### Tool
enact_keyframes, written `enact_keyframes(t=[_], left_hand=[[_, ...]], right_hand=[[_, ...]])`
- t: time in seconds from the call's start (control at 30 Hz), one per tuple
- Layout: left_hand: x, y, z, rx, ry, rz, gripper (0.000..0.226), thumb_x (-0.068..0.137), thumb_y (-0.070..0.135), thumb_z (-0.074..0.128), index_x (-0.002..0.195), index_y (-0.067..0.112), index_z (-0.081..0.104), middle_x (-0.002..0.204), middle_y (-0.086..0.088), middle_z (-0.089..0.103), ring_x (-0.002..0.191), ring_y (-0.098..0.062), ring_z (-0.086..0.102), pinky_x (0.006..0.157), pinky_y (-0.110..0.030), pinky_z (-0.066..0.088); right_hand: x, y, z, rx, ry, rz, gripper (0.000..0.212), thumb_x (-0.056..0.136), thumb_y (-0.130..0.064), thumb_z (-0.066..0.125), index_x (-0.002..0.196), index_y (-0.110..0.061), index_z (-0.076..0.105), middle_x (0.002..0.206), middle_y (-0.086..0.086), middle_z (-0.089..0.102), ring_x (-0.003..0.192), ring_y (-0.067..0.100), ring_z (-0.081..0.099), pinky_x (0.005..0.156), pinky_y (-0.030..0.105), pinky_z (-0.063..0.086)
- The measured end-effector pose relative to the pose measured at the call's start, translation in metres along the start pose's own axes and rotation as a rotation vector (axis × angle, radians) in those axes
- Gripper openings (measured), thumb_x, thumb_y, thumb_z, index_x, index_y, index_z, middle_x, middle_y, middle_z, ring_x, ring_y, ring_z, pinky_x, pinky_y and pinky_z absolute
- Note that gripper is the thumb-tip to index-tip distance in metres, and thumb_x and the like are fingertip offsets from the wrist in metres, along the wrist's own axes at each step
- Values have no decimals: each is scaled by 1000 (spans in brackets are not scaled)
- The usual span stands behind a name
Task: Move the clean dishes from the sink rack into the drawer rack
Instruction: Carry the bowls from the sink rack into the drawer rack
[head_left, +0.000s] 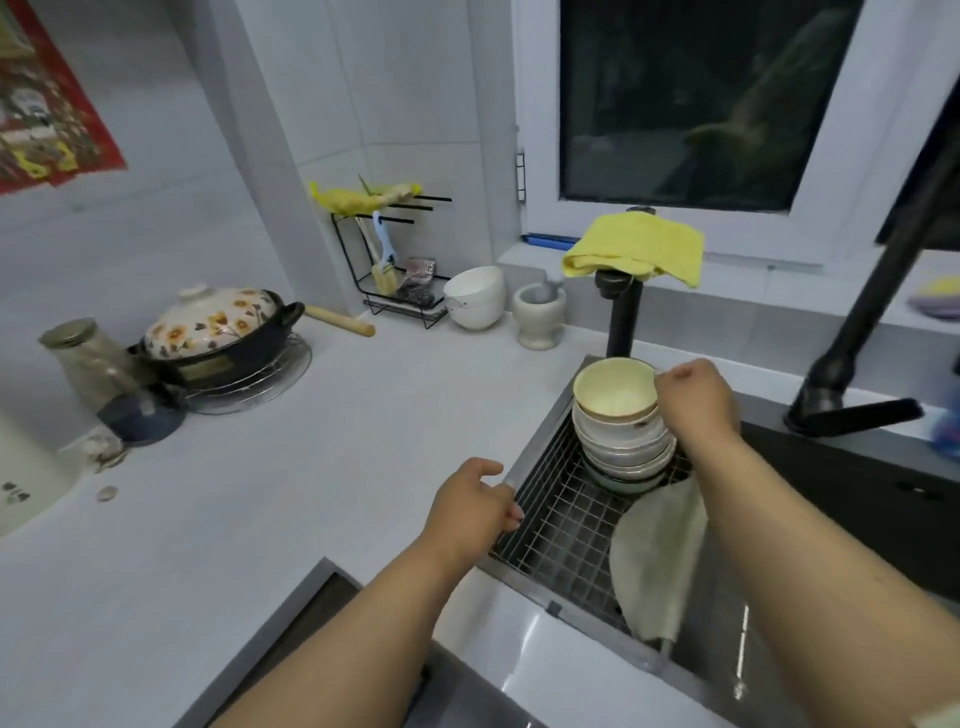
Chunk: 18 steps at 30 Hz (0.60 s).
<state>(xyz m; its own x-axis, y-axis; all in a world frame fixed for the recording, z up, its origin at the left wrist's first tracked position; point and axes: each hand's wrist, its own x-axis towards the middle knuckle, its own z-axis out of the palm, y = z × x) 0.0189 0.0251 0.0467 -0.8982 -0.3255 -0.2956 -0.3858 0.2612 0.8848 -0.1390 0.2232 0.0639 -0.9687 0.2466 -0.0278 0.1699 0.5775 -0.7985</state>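
White kitchen surface (322, 467). My right hand (696, 400) pinches the cream top bowl (615, 389) of a stack; my left hand (475, 512), fingers relaxed, rests beside the sink rack (561, 525).

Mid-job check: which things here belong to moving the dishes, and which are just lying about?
Job:
- stack of bowls
- sink rack
- plate leaning in it
- right hand at the top bowl
- left hand by the rack's edge

Lying about:
- floral clay pot
- yellow cloth
- mortar
- white bowls on the counter
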Motion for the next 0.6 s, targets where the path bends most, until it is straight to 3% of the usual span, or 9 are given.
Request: enact_keyframes(t=[0.17, 0.37, 0.47, 0.6], left_hand=[[27, 8, 25, -21, -77, -34, 25, 97, 18, 48, 122, 15, 50, 88, -14, 72, 73, -19, 66, 85, -36, 56], [43, 2, 32, 19, -104, -46, 25, 98, 20, 49, 123, 15, 50, 87, -13, 71, 73, -18, 66, 82, -33, 54], [48, -2, 31, 14, -105, -64, 26, 98, 18, 48, 124, 14, 49, 87, -13, 71, 71, -17, 66, 73, -26, 55], [51, -5, 31, -4, -110, -86, 27, 98, 17, 48, 125, 13, 48, 85, -13, 70, 70, -17, 65, 72, -26, 54]], right_hand=[[37, 8, 13, -276, -122, 7, 41, 93, -38, 48, 122, -9, 50, 114, 15, 61, 99, 35, 58, 69, 33, 42], [51, 14, 22, -398, -152, -15, 36, 90, -28, 57, 121, -9, 53, 110, 15, 63, 86, 30, 55, 65, 33, 43], [55, 16, 26, -392, -134, -14, 35, 89, -20, 56, 121, -8, 52, 107, 16, 62, 86, 30, 56, 65, 34, 45], [59, 15, 30, -389, -108, -19, 31, 90, -13, 55, 119, -4, 50, 109, 18, 61, 91, 33, 57, 65, 34, 42]])
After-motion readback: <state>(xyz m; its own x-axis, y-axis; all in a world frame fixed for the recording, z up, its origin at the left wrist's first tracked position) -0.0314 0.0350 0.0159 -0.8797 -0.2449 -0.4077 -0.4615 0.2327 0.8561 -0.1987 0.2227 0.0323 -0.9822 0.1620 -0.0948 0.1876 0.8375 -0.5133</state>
